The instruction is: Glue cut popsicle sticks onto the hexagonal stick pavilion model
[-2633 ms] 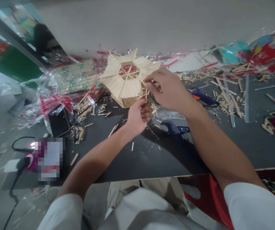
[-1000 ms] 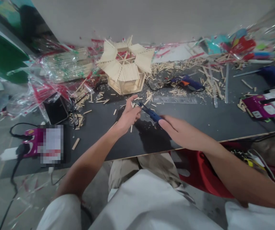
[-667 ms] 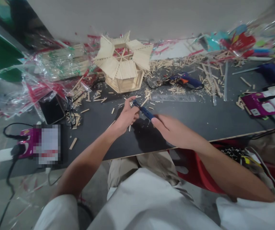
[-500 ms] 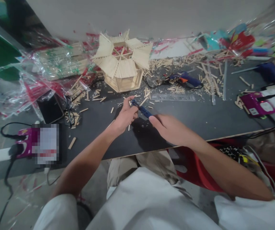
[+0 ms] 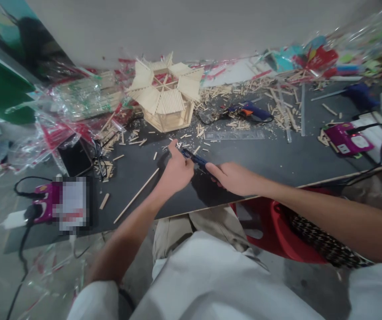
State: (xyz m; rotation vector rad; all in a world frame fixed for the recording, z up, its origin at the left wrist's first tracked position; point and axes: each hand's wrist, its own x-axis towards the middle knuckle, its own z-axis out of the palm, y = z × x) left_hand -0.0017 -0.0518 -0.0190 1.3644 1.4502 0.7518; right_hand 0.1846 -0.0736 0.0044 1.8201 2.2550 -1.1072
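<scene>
My right hand (image 5: 229, 177) is closed around the dark blue handles of a pliers-like cutter (image 5: 196, 158), which points left and away from me. My left hand (image 5: 179, 169) is at the cutter's head, its index finger stretched forward and the other fingers curled. Whatever those fingers pinch is too small and blurred to make out. A long thin wooden stick (image 5: 136, 195) lies on the table beside my left forearm. Beyond my hands stands a six-sided model house (image 5: 167, 104) built of wooden sticks, with flared roof panels.
Short stick pieces (image 5: 234, 91) litter the dark table (image 5: 271, 164). A clear ruler (image 5: 234, 135) and a blue glue gun (image 5: 256, 112) lie behind my hands. Purple power strips (image 5: 349, 138) sit at both sides. A phone (image 5: 75, 158) and plastic wrappers (image 5: 77, 100) are at left.
My left hand has turned slightly and its index finger now extends forward. The cutter's head shows less. More of the long stick is uncovered beside my left forearm. The view has shifted a little.
</scene>
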